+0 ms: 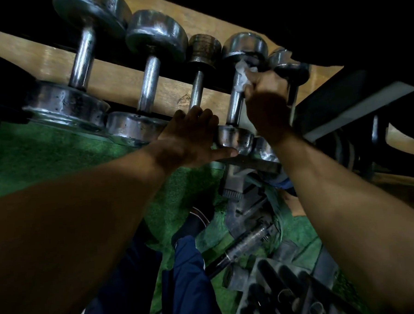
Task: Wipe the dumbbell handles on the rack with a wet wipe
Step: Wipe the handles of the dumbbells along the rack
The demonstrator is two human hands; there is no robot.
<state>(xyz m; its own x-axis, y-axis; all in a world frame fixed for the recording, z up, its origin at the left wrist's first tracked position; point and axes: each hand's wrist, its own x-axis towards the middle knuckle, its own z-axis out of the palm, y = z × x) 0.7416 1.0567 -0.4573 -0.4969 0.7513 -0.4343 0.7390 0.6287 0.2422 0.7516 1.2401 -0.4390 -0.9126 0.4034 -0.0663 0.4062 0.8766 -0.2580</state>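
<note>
Several chrome dumbbells lie side by side across a dark rack [254, 162]. My right hand [266, 101] presses a crumpled white wet wipe [243, 74] around the upper part of the handle of the fourth dumbbell [234, 108], just below its far head. My left hand [191, 136] rests with fingers spread over the near head of the third, darker dumbbell [197, 87], its thumb against the near head of the fourth dumbbell. A smaller dumbbell [287, 63] lies to the right, partly hidden behind my right hand.
Two bigger dumbbells [149, 85] lie at the left of the rack. Green turf [45, 155] covers the floor below. A bar [244, 245] and metal gym parts lie on the floor at lower right. My leg in blue trousers [188, 278] stands below.
</note>
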